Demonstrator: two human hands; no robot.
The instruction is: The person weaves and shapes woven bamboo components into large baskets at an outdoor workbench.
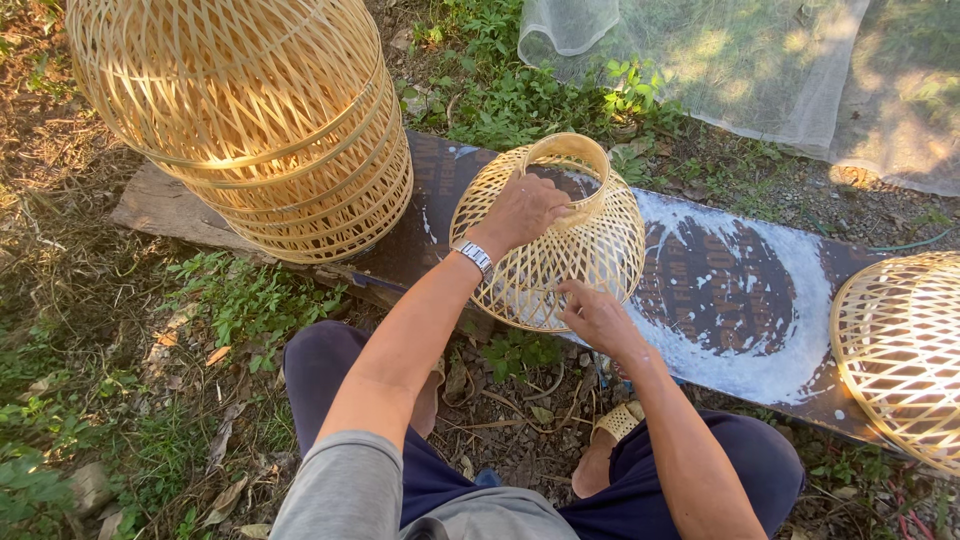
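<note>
Bamboo dome basket (560, 270): left hand (522, 210) fingers grip its top ring, right hand (598, 318) pinches its rim.

A: Left of the woven dome (560, 250), the stack of baskets (270, 130) crowded the board (730, 290).
B: Right side was open, bare board until 1 more basket (900, 350) at the edge.

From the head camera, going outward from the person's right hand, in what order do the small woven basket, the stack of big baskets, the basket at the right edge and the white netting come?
From the right hand:
1. Small woven basket, touched at its lower rim, centre of the board.
2. Basket at the right edge, lying on the board.
3. Stack of big baskets at upper left and white netting at upper right: too close to call.
</note>
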